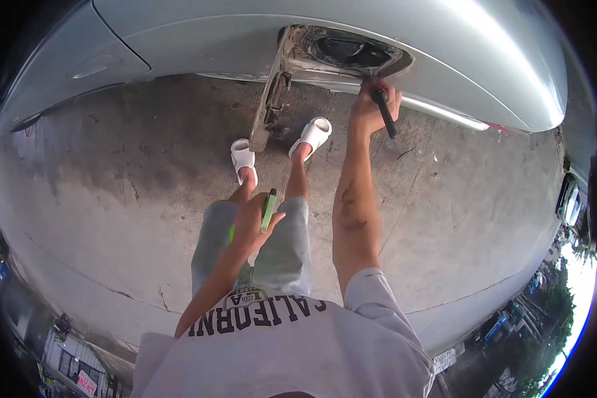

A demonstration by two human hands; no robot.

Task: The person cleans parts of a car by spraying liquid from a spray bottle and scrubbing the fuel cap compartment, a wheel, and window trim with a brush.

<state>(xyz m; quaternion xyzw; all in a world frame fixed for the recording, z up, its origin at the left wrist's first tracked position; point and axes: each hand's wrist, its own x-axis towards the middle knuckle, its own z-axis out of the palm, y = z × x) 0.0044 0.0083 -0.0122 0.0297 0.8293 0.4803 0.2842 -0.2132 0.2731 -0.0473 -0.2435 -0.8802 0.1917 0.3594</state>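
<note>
Concrete floor [444, 219], stained dark toward ten o'clock, runs beneath a silver car [199, 40] that arches across twelve. Up at one o'clock, the right hand [365, 114] is closed firmly round a black-handled tool [387, 119], its handle pointing back toward five. Its far end meets or nearly meets the lower lip of the grimy recess [341, 50]; the fingers hide too much for me to tell which. Nearer the body, around seven o'clock, the left hand [247, 222] is curled snugly about a green thing [268, 215], dark at its top, held clear of the car. Working the tool at that lip appears to be the step in hand; the next move seems to call for a steady wrist and room beside the flap [266, 109], which stands swung out at the recess's eight o'clock. Beyond the left hand, white clogs [243, 156] stand at twelve and one.
</note>
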